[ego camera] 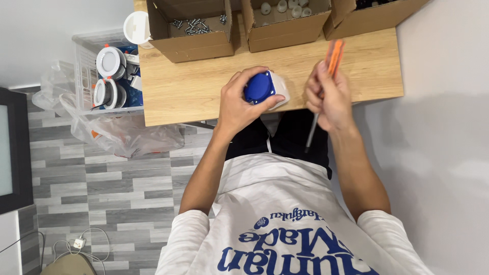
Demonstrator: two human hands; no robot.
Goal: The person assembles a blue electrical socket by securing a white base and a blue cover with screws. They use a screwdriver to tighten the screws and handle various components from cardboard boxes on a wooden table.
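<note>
Left hand [239,104]: wrapped round the blue-and-white socket [265,89], near table edge; looked hard, light, smooth.
Right hand [328,97]: closed round the orange screwdriver [326,89], gripping its handle.

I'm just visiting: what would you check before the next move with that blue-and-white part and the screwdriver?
1. Left hand firmly grips the blue-and-white part: ok.
2. Part supported on the wooden table: ok, near its front edge.
3. Right hand holds the orange-handled screwdriver: ok.
4. Screwdriver tip aimed at the part: not ok, the shaft points down toward the lap.
5. Screws at hand: ok, box of screws sits behind.
6. Screw holes on the part: cannot tell.
</note>
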